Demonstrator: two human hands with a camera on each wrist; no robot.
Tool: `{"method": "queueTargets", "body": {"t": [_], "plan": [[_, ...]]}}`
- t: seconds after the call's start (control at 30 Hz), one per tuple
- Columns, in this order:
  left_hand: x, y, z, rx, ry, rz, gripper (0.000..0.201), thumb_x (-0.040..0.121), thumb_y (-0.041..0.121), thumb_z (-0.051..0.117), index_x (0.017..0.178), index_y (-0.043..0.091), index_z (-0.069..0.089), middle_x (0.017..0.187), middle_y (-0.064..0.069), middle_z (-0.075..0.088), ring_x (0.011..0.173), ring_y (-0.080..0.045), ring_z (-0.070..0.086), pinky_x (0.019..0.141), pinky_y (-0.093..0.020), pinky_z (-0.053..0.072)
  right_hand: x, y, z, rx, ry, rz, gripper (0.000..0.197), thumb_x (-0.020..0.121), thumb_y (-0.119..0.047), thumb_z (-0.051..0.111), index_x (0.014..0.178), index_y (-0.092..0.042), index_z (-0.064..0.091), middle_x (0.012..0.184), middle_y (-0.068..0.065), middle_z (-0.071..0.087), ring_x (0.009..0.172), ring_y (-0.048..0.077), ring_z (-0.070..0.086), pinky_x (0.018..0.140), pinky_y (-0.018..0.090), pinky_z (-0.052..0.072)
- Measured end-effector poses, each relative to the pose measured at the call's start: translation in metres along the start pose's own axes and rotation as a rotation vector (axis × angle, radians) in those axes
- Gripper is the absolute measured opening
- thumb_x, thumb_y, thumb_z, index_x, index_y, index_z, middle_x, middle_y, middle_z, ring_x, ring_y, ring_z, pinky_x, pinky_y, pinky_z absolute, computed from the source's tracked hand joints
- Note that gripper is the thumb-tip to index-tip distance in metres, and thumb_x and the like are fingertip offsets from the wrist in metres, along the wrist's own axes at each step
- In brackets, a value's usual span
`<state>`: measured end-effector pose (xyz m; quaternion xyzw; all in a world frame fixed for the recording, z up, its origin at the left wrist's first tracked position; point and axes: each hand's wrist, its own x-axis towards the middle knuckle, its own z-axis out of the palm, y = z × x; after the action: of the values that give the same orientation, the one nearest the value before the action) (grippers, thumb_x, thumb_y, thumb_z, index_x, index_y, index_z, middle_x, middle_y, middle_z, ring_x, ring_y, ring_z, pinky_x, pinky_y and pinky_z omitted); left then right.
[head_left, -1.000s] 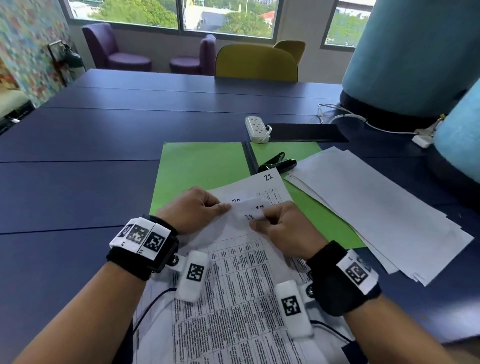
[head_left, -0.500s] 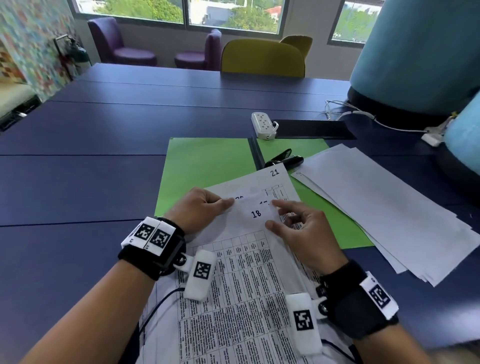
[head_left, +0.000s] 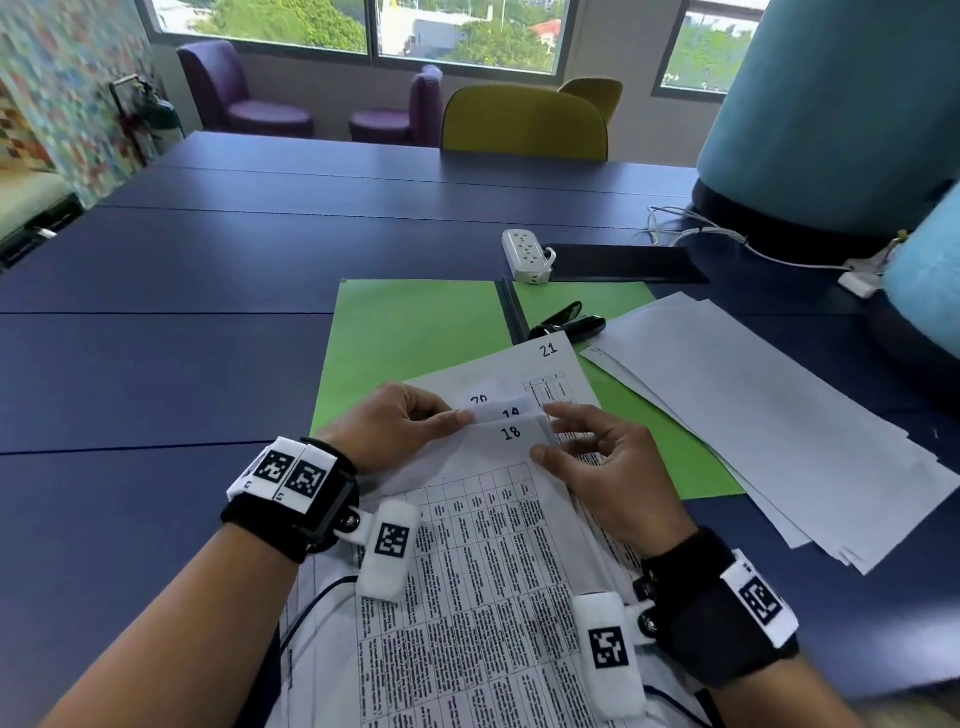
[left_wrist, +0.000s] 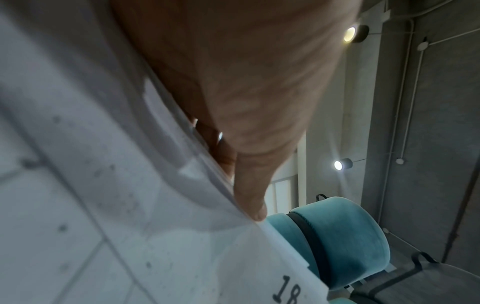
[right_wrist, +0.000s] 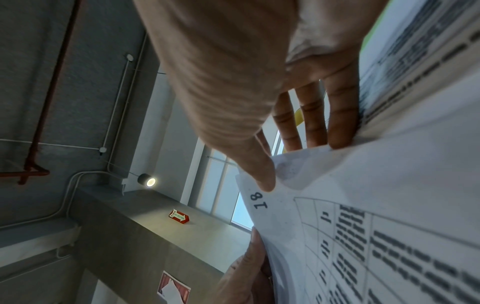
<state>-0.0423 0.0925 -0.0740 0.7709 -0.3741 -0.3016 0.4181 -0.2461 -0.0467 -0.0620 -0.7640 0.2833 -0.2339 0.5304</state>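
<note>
Four numbered corners show fanned at the far right of the printed stack (head_left: 337, 675): sheet 18 (head_left: 496, 446) uppermost, then sheet 19 (head_left: 511, 412), sheet 20 (head_left: 480, 396) and sheet 21 (head_left: 550, 358), the last lying flat. Stack rests on a green folder (head_left: 415, 338) on the desk (head_left: 208, 338), long axis running from the person toward the far edge, tilted slightly right. Sheet 18 is raised at its far end, between the two hands. Left hand (head_left: 395, 423) pinches that far edge left of the number, fingers (head_left: 441, 418) curled onto the paper. Right hand (head_left: 613, 483) is the nearer to the numbered corner: its thumb (right_wrist: 262, 176) rests on the margin beside the 18, fingers (right_wrist: 311, 115) spread wide and nearly straight past the edge, gripping nothing. Judged, the next turn depends on that corner, which lies just left of the right fingertips. Paper is thin, limp and matt, printed with dense tables, and bows where lifted. Blank white sheets (head_left: 753, 415) lie fanned to the right, with a black clip (head_left: 569, 325) just beyond sheet 21
</note>
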Motion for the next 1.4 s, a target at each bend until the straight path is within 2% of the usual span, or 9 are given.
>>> {"method": "queueTargets", "body": {"t": [0.17,0.27,0.37,0.53,0.67,0.8,0.97,1.13,1.4], "plan": [[-0.001,-0.002,0.001,-0.028,0.011,0.021,0.04,0.082,0.056,0.067,0.079,0.017,0.077,0.06,0.005,0.046,0.057,-0.013,0.036,0.054,-0.025,0.028,-0.006,0.002,-0.001,0.078,0.011,0.004,0.041,0.077,-0.01,0.082,0.114,-0.026,0.072,0.095,-0.005,0.071,0.083,0.011,0.071,0.064,0.018,0.056],[0.0,-0.002,0.002,-0.035,0.009,0.023,0.04,0.077,0.059,0.066,0.077,0.021,0.077,0.061,0.005,0.048,0.059,-0.015,0.037,0.058,-0.027,0.03,-0.008,0.002,-0.001,0.129,0.025,-0.006,0.033,0.079,-0.011,0.08,0.109,-0.024,0.074,0.089,-0.005,0.072,0.075,0.004,0.07,0.064,0.019,0.056],[0.0,-0.003,0.002,-0.055,0.008,0.023,0.04,0.071,0.063,0.065,0.074,0.025,0.076,0.061,0.005,0.049,0.06,-0.015,0.038,0.06,-0.03,0.031,-0.006,0.0,-0.001,0.173,0.039,-0.025,0.022,0.082,-0.014,0.078,0.102,-0.023,0.077,0.087,-0.002,0.074,0.072,0.007,0.069,0.063,0.023,0.058],[0.001,-0.002,0.002,-0.051,0.019,0.008,0.038,0.077,0.059,0.066,0.071,0.022,0.075,0.053,0.011,0.044,0.053,-0.011,0.034,0.05,-0.024,0.027,0.002,0.0,0.001,0.16,0.039,-0.048,0.015,0.079,-0.011,0.08,0.088,-0.023,0.077,0.082,-0.003,0.077,0.074,0.012,0.073,0.061,0.024,0.057],[0.003,-0.002,0.001,-0.034,0.015,0.002,0.046,0.076,0.063,0.065,0.075,0.018,0.075,0.058,0.005,0.042,0.055,-0.016,0.032,0.053,-0.027,0.026,0.005,0.002,0.001,0.17,0.07,-0.06,0.013,0.076,-0.006,0.081,0.078,-0.018,0.076,0.075,0.002,0.076,0.072,0.016,0.074,0.062,0.026,0.058],[0.003,-0.003,0.002,-0.041,0.014,0.004,0.049,0.074,0.066,0.064,0.072,0.017,0.073,0.059,0.004,0.041,0.057,-0.017,0.032,0.055,-0.03,0.025,0.004,0.002,0.001,0.162,0.07,-0.072,0.014,0.075,-0.005,0.082,0.076,-0.017,0.075,0.077,0.002,0.076,0.075,0.018,0.074,0.064,0.029,0.06],[0.002,-0.002,0.002,-0.035,0.022,-0.001,0.043,0.078,0.062,0.065,0.07,0.021,0.073,0.056,0.007,0.04,0.053,-0.014,0.031,0.052,-0.027,0.024,0.003,-0.002,0.001,0.167,0.064,-0.066,0.02,0.075,-0.005,0.082,0.082,-0.022,0.075,0.082,-0.002,0.077,0.077,0.012,0.074,0.061,0.024,0.058],[0.001,-0.002,0.002,-0.004,0.028,0.007,0.055,0.074,0.067,0.063,0.078,0.013,0.074,0.057,0.005,0.042,0.057,-0.017,0.033,0.058,-0.031,0.026,0.001,-0.003,0.001,0.17,0.061,-0.083,0.025,0.074,-0.004,0.083,0.086,-0.024,0.076,0.087,-0.005,0.077,0.081,0.011,0.073,0.062,0.023,0.058],[0.002,-0.001,0.001,-0.008,0.016,0.017,0.044,0.071,0.066,0.063,0.071,0.023,0.075,0.051,0.014,0.045,0.049,-0.01,0.035,0.052,-0.024,0.028,-0.003,-0.005,0.0,0.14,0.02,-0.085,0.021,0.073,-0.007,0.084,0.083,-0.024,0.076,0.081,-0.007,0.077,0.079,0.006,0.072,0.062,0.015,0.054]]}}
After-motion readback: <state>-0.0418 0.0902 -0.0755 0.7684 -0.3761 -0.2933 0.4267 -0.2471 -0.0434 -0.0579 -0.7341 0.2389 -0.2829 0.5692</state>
